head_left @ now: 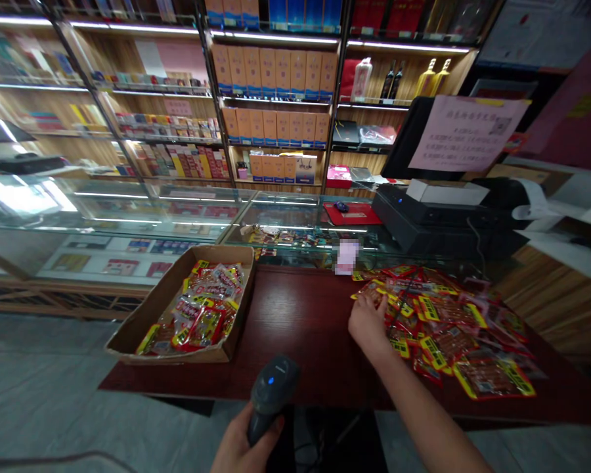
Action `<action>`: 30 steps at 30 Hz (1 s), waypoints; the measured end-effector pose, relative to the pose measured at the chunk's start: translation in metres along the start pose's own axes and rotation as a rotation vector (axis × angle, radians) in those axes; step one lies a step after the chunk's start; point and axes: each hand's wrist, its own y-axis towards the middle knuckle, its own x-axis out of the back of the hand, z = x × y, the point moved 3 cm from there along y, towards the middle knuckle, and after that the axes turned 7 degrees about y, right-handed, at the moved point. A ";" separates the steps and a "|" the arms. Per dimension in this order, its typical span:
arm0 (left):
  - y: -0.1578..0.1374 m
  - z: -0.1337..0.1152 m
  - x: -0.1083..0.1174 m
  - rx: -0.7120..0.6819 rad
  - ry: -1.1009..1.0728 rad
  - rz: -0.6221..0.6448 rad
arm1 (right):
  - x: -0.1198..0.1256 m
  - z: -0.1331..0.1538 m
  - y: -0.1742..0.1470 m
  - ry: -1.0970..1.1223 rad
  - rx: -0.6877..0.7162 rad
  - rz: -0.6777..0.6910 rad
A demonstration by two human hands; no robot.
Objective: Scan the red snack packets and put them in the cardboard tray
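Observation:
My left hand [249, 443] is wrapped round the handle of a dark grey barcode scanner [276, 381], which has a small blue light on top, at the table's front edge. On the right, my right hand [371, 323] has its fingers curled onto a snack packet [372, 288] at the left side of a loose pile. The pile's red and yellow packets [450, 312] have clear windows showing brown sticks of food. A cardboard tray [243, 315] at the left holds several similar packets [207, 328], lying flat and overlapping.
The dark red wooden table [295, 309] stands against a glass display counter [187, 203]. A monitor [406, 141] with a paper notice [465, 135] and a black cash drawer [448, 223] stand at the back right. Behind are shelves of boxed goods [276, 72].

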 end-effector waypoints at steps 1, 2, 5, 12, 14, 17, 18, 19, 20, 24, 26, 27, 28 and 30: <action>0.000 0.001 -0.001 0.004 0.010 -0.001 | -0.002 0.020 -0.014 0.037 0.057 0.023; 0.001 0.002 -0.003 0.009 0.022 -0.001 | -0.005 0.040 -0.030 0.074 0.104 0.062; 0.001 0.009 -0.006 0.016 0.048 -0.007 | -0.011 0.091 -0.076 0.190 0.186 0.182; -0.001 0.017 -0.003 0.018 0.044 -0.045 | 0.019 0.094 -0.065 0.572 0.363 0.293; -0.002 0.015 -0.001 -0.006 0.044 -0.058 | 0.025 0.070 -0.036 0.518 0.331 0.249; -0.004 0.012 0.000 -0.029 0.052 -0.064 | 0.017 0.042 -0.001 0.370 0.328 0.401; -0.005 0.012 0.000 -0.028 0.056 -0.055 | 0.011 0.036 0.006 0.343 0.350 0.456; -0.007 0.012 -0.001 -0.022 0.059 -0.038 | 0.007 0.032 0.012 0.323 0.374 0.483; -0.008 0.012 -0.001 -0.015 0.060 -0.022 | 0.003 0.030 0.016 0.309 0.396 0.484; -0.010 0.012 -0.003 -0.011 0.065 -0.024 | -0.006 0.022 0.018 0.301 0.386 0.441; -0.010 0.011 -0.003 -0.020 0.073 -0.032 | -0.007 0.017 0.013 0.349 0.360 0.426; -0.010 0.010 -0.004 -0.023 0.075 -0.019 | -0.007 0.014 0.010 0.388 0.346 0.410; -0.009 0.010 -0.005 -0.024 0.076 -0.005 | -0.008 0.010 0.006 0.437 0.325 0.396; -0.008 0.007 -0.006 -0.032 0.067 0.004 | -0.011 0.004 -0.004 0.566 0.257 0.366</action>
